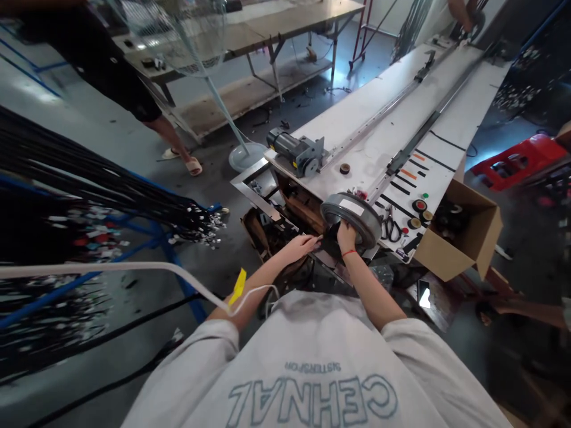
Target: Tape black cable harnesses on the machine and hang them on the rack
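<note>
At the near end of the long white workbench (366, 131), a grey wheel-shaped reel (350, 209) with a white label on its rim stands tilted. My right hand (347, 238), a red string round its wrist, reaches against the reel's near side, fingers curled round something dark that I cannot make out. Just left of it, my left hand (307, 244) has its fingers pressed together at the bench's front edge, close to the same dark material. What its fingertips hold is too small to name. Scissors (391, 229) and tape rolls (414, 223) lie right of the reel.
A motor (292, 148) sits at the bench's left corner. A cardboard box (459, 232) stands at its right side. Bundles of black cables (89, 172) hang at left. A fan (196, 47) and another person's legs (165, 131) are beyond; a co-worker's hand (464, 18) is at the far end.
</note>
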The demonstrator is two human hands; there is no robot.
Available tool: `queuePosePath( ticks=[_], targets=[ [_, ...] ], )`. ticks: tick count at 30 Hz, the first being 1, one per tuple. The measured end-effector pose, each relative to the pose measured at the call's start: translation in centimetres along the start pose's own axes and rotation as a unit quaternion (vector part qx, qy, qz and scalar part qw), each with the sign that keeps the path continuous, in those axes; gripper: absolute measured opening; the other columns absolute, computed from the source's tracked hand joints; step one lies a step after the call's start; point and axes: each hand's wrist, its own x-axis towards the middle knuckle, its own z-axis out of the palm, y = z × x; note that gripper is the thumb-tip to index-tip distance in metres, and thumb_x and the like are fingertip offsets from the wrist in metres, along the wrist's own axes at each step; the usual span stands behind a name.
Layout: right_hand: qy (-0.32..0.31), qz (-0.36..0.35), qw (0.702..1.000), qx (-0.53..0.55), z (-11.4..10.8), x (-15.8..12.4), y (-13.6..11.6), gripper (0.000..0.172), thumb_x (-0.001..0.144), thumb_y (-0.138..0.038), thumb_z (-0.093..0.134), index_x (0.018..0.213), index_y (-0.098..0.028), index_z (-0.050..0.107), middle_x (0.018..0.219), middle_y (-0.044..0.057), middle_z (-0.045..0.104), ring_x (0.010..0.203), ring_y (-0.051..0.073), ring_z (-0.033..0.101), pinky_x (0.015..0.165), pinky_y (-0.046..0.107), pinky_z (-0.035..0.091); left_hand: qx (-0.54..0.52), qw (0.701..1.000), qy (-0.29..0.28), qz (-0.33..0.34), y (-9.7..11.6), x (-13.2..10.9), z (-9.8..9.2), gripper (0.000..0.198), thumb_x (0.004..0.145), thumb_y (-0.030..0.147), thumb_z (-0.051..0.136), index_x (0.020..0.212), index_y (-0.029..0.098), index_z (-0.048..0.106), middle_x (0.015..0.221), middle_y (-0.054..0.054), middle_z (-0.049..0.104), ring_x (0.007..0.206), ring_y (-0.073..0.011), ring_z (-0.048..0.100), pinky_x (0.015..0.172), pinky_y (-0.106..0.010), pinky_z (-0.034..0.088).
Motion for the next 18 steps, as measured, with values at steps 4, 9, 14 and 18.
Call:
queuePosePath(
  ticks=[4, 9, 14, 18],
  targets=[
    [-0.014, -0.051, 0.991, -0.12, -1.5, -3.1, 1.4, 0.026, 0.088, -0.029, 0.049, 0.105, -0.013, 0.061, 0.113, 0.022, 0.062, 0.115, 0.032, 0.056, 0.103, 0.048, 0.04, 0.075, 0.986, 0.121, 0.082, 1.8, 3.1, 1.3, 0.038, 0.091, 0.044, 0.042, 0.085, 0.014, 0.064, 0.076, -0.005, 0.065, 0.07, -0.0167, 0.055, 0.068, -0.026, 0.043],
    [-0.118, -0.038, 0.98, -0.156, -2.8, -2.5, 1.9, 0.011, 0.074, -0.021, 0.066, 0.072, -0.02, 0.055, 0.112, 0.016, 0.062, 0.113, 0.029, 0.055, 0.101, 0.044, 0.042, 0.086, 0.983, 0.131, 0.091, 0.8, 3.1, 0.9, 0.038, 0.094, 0.04, 0.043, 0.099, 0.011, 0.068, 0.086, -0.007, 0.071, 0.075, -0.0184, 0.062, 0.075, -0.026, 0.046],
    [-0.15, -0.072, 0.984, -0.065, -3.9, -2.5, 0.8, 0.012, 0.084, -0.032, 0.055, 0.08, -0.021, 0.052, 0.101, 0.009, 0.065, 0.078, 0.019, 0.061, 0.08, 0.036, 0.05, 0.094, 0.981, 0.133, 0.106, -0.4, 2.7, 1.7, 0.038, 0.096, 0.038, 0.044, 0.106, 0.011, 0.069, 0.099, -0.01, 0.074, 0.087, -0.0218, 0.067, 0.082, -0.028, 0.048],
    [-0.171, -0.013, 0.981, -0.087, -4.3, -3.1, 0.2, 0.022, 0.076, -0.03, 0.063, 0.092, -0.021, 0.05, 0.078, 0.001, 0.064, 0.055, 0.016, 0.056, 0.064, 0.033, 0.049, 0.087, 0.982, 0.128, 0.106, -0.8, 2.4, 2.2, 0.037, 0.096, 0.037, 0.045, 0.109, 0.012, 0.069, 0.105, -0.011, 0.074, 0.092, -0.0232, 0.068, 0.085, -0.029, 0.049]
  ],
)
